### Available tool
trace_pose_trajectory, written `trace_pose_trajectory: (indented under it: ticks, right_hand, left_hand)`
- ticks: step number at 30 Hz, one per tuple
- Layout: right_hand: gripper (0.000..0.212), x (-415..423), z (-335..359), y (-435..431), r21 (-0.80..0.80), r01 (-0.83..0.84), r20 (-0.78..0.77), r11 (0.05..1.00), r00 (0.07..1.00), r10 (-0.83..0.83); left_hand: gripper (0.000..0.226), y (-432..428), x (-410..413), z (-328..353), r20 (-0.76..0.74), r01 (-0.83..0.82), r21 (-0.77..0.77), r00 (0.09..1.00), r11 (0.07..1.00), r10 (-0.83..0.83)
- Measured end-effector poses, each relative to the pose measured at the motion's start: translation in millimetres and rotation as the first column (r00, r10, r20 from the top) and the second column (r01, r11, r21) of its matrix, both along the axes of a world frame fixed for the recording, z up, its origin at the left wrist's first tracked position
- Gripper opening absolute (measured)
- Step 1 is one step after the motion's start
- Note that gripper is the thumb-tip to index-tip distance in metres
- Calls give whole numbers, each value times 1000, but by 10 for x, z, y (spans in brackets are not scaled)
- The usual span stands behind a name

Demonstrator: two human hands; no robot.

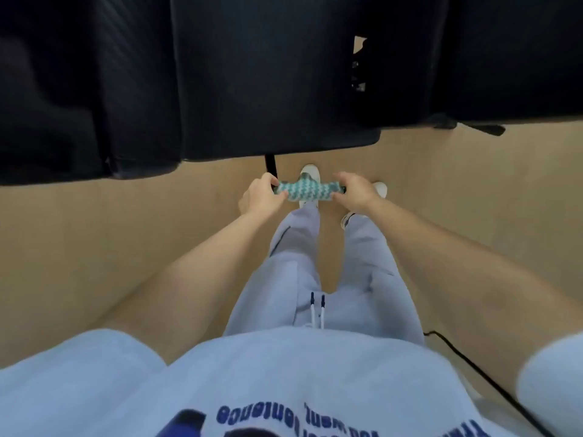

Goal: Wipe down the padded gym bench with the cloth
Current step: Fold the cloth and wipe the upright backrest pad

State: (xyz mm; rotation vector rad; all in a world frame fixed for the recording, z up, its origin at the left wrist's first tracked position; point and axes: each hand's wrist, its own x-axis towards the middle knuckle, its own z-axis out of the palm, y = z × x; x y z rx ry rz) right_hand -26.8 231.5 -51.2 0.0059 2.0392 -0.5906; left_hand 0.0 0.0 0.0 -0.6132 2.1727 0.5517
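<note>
1. Both hands hold one folded teal-and-white zigzag-patterned cloth (303, 192), drawn out level between them in the air above the person's feet. It is just short of the bench's near edge and not touching the padding.
2. Across the top, starting at the far left, runs the black padded gym bench (268, 74), its cushions split by seams. Below it lies the tan smooth floor (94, 231).
3. A thin black metal bench leg (270, 164) drops from the near edge, just left of centre.
4. Just below that leg, the left hand (262, 195) has its fingers curled round the cloth's left end.
5. Under the cloth's middle is a white shoe (310, 171), and the pale grey sweatpants (299, 247) run back toward the camera.
6. The right hand (356, 192) grips the cloth's right end, with the fingers bent over it.
7. A second white shoe (380, 188) shows just right of that hand.
8. A thin black cable (473, 367) trails across the floor at the lower right, beside the pale grey printed sweatshirt (284, 373).
</note>
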Motion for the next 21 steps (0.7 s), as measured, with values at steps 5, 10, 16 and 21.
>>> trace_pose_trajectory:
  ticks: [5, 10, 16, 21]
  right_hand:
    - [24, -7, -39, -120, 79, -77, -46, 994, 996, 81]
    - [20, -73, 141, -30, 59, -27, 25, 998, 999, 25]
    - [27, -195, 757, 105, -171, 129, -44, 977, 989, -138]
    - [54, -310, 1369, 281, -418, 109, -111, 902, 979, -170]
  left_hand:
    - [19, 53, -22, -28, 29, -39, -79, 999, 996, 41]
    - [23, 112, -69, 141, 88, -275, -85, 955, 958, 282]
    - [15, 149, -180, 486, 81, -151, 216, 987, 965, 136]
    - [40, 360, -445, 960, -135, 165, 419, 984, 893, -119]
